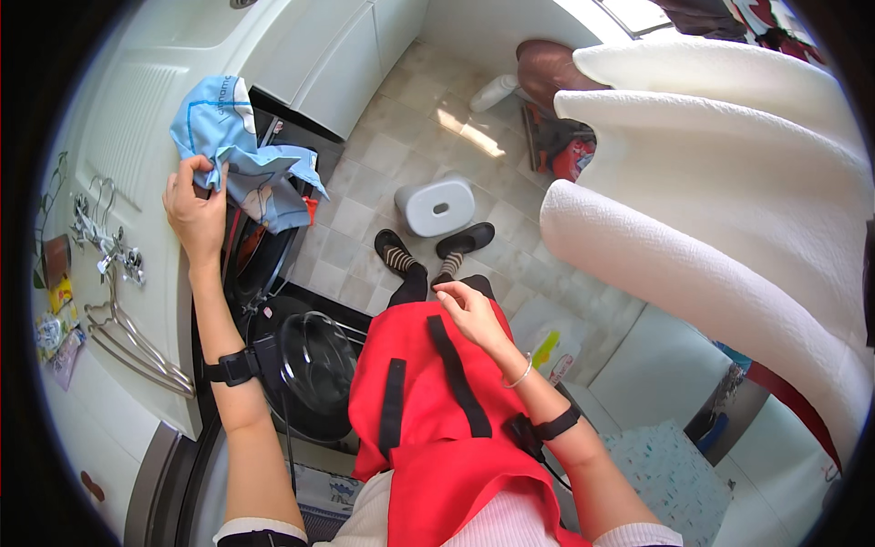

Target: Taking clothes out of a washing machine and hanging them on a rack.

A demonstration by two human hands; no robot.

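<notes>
My left hand (195, 215) pinches a light blue printed cloth (215, 126) between thumb and fingers. The cloth bears writing and a cartoon pattern; part of it lies over the pale counter edge, and the rest hangs in front of a black front-loading washing machine (290, 130). That machine's round glass door (318, 366) stands swung open beneath my left forearm. Something orange-red shows in the drum opening, mostly hidden. My right hand (472, 314) is empty, its fingers loosely bent, in front of the red apron (424, 383) I wear.
On the counter (147, 219) lie metal hangers (137, 342) and a clip hanger (109, 239). A grey stool (437, 205) stands just beyond my feet. White towels (683, 143) hang at the right. A white bottle (493, 93) and brown basin (554, 75) are near the far wall.
</notes>
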